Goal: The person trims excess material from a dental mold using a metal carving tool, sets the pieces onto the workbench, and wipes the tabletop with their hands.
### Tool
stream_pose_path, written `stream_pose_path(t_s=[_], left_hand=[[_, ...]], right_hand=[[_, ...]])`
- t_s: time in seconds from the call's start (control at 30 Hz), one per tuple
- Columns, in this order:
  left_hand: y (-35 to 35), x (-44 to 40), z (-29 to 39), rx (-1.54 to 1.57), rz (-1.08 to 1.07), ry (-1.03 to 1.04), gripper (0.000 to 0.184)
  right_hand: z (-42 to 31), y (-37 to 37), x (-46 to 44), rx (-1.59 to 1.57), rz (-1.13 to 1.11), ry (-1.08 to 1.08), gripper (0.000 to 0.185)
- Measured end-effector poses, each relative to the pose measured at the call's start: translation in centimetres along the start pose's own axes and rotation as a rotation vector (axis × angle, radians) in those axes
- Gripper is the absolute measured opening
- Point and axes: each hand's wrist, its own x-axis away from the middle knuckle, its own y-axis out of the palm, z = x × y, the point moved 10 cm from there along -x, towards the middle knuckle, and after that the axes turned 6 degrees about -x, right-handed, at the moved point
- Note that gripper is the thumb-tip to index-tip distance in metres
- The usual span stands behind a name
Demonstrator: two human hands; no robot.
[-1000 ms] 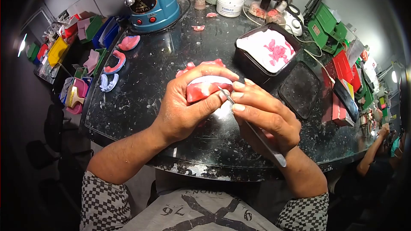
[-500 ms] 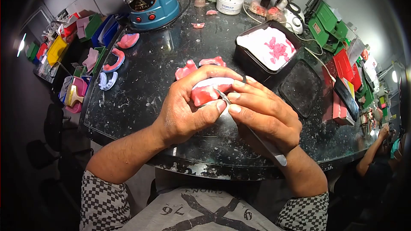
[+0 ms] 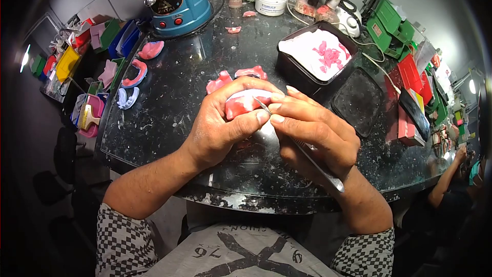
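Note:
My left hand (image 3: 212,125) is wrapped around a dental model (image 3: 239,105) with pink wax on its front and a white upper edge. Pinched in my right hand (image 3: 325,131) is a slim metal wax carver (image 3: 319,168), its handle slanting down to the right. The carver's pointed tip touches or nearly touches the wax near the white edge. My right fingertips sit close against the model, by my left thumb. Just beyond my hands lie two more pink wax pieces (image 3: 219,81) on the black worktable (image 3: 169,107).
A black box (image 3: 302,74) with white lining and pink scraps stands right of centre, beside its dark lid (image 3: 357,103). Wax-covered models (image 3: 135,73) line the left. A blue machine (image 3: 182,7) and a white tub (image 3: 271,2) are at the back. Another person's arm (image 3: 445,182) shows far right.
The carver's tip has moved up the wax towards the white edge, and its handle end has swung slightly up. My left hand keeps its hold on the model. The view has shifted slightly.

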Motion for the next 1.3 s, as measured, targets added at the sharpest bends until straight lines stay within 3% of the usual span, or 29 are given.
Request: stream_pose_path(t_s=[0.73,0.8,1.13,1.3], left_hand=[[0.3,0.1,-1.4,0.263,0.001,-0.093,0.034],[0.5,0.0,-1.4,0.328,0.02,-0.08,0.025],[0.7,0.3,-1.6,0.321,0.046,-0.137,0.023],[0.7,0.5,-2.1,0.282,-0.015,-0.171,0.032]], right_hand=[[0.6,0.0,0.1,0.02,0.005,0.092,0.03],[0.7,0.0,0.1,0.027,-0.003,0.1,0.029],[1.0,-0.1,0.4,0.021,0.001,0.108,0.03],[1.4,0.0,0.7,0.015,0.01,0.1,0.031]])
